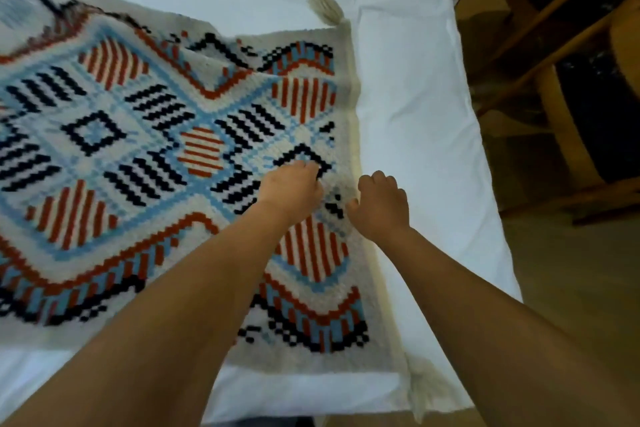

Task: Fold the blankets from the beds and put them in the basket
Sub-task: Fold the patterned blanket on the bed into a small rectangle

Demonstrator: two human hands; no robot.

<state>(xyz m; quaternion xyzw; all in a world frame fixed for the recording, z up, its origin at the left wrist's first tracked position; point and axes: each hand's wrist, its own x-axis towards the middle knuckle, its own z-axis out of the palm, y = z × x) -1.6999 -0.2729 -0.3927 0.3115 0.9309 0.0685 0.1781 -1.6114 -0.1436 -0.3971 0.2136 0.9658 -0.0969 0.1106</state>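
A woven blanket [145, 135] with red, blue and black geometric patterns on cream lies spread over the white bed [408, 87], reaching from the left edge to near the bed's right side. Cream tassels [327, 5] hang at its right corners. My left hand [294, 185] rests knuckles-up on the blanket near its right border, fingers curled down onto the cloth. My right hand [379, 206] sits just beside it over the border, fingers bent and slightly apart. Whether either hand pinches the fabric is hidden under the fingers. No basket is in view.
The bed's right edge runs down the picture, with a wooden floor [571, 288] beyond it. A wooden frame piece of furniture [554, 55] with dark contents stands at the upper right, close to the bed.
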